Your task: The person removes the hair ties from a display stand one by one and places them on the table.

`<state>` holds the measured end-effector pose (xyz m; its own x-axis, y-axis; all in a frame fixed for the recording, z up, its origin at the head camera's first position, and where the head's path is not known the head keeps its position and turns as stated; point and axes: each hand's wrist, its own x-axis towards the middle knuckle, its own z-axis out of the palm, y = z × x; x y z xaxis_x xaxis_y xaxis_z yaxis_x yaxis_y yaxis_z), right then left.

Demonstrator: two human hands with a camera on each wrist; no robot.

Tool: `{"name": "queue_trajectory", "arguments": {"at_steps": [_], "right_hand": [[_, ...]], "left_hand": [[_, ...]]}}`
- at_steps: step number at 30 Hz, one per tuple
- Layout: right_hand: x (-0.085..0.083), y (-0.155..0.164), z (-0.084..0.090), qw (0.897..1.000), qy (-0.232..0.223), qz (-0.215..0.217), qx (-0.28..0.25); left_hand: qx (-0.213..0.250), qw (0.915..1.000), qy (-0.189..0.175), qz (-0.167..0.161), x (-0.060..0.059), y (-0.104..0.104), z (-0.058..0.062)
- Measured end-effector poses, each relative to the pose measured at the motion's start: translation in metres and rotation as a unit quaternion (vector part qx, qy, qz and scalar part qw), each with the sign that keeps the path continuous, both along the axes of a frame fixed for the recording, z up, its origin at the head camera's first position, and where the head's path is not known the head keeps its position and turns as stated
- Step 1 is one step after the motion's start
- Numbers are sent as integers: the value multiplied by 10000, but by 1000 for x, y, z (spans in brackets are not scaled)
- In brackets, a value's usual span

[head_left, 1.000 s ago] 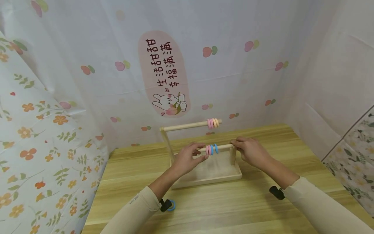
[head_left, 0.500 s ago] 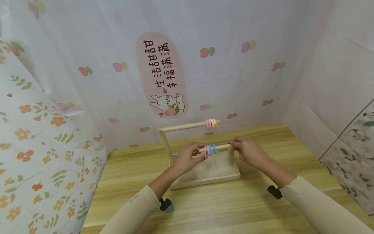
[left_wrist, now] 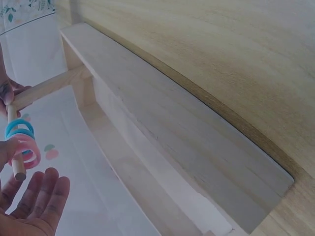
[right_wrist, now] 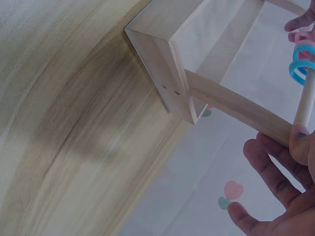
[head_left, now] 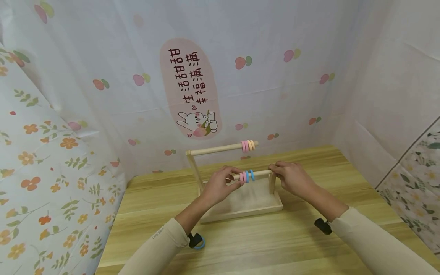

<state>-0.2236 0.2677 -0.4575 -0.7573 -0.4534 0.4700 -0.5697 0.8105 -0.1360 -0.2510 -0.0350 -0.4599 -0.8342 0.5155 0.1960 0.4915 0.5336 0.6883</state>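
A wooden rack stands on the table with two horizontal rods. The upper rod carries pink and yellow rings near its free right end. The lower rod holds two pink rings and a blue ring. My left hand is at the lower rod's free left end, its thumb and forefinger pinching the outermost pink ring. The other fingers are spread below the rod's tip. My right hand grips the lower rod at its right post, thumb on the joint.
The rack sits on a light wooden table close to cloth-covered walls at the back and both sides. A blue ring shows on the table by my left wrist. Bare tabletop lies in front of the rack.
Hands and rings stay almost where they were. The head view has shifted slightly, and my left fingers sit a touch closer around the pink ring.
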Motion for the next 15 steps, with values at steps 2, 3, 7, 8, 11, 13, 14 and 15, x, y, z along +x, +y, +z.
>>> {"name": "queue_trajectory", "arguments": {"at_steps": [2, 3, 7, 8, 11, 13, 14, 15], "right_hand": [[0, 0, 0, 10000, -5, -3, -12], [1, 0, 0, 10000, -12, -5, -18], [1, -1, 0, 10000, -43, 6, -30], [1, -1, 0, 10000, -42, 12, -31], [1, -1, 0, 10000, -25, 16, -31], [1, -1, 0, 10000, -15, 8, -26], [1, -1, 0, 10000, -19, 3, -26], [1, -1, 0, 10000, -25, -4, -21]], "left_hand": [[52, 10000, -31, 31, 0, 0, -1], [83, 9999, -43, 44, 0, 0, -1], [165, 9998, -77, 84, -1, 1, -3], [172, 9998, -72, 81, -1, 1, -3], [242, 9997, -97, 41, -1, 1, -4], [314, 9994, -128, 14, -1, 1, -3], [351, 9993, -140, 3, -1, 1, -2], [400, 9991, -162, -6, 0, 1, -2]]}}
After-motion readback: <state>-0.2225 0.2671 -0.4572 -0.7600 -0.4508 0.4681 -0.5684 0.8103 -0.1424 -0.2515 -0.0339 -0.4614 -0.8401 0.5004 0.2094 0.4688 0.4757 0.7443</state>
